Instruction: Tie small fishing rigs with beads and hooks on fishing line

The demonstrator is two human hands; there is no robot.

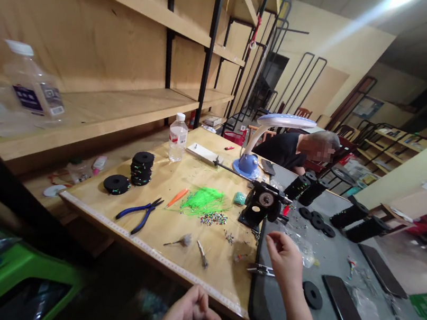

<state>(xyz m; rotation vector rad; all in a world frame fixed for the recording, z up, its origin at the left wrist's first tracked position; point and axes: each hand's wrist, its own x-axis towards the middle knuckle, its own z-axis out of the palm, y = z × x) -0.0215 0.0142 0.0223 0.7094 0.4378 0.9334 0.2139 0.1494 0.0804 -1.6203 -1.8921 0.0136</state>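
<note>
My left hand (185,319) is low at the table's front edge, fingers curled round a small dark object with green specks that I cannot name. My right hand (282,258) is raised over the seam between the wooden table (177,186) and the dark grey mat (342,265). Its fingers are pinched together on something too thin to make out. Just under it lies a small metal tool (259,269). A black winding device (261,204) stands beyond it. A bunch of bright green line (203,200) and small beads (213,218) lie on the wood.
Blue-handled pliers (141,213), an orange tool (176,197), stacked black spools (142,168), a water bottle (177,137) and a blue desk lamp (254,158) sit on the table. Black discs (312,295) and black strips lie on the mat. Another person (299,149) sits behind the lamp. Wooden shelves stand at left.
</note>
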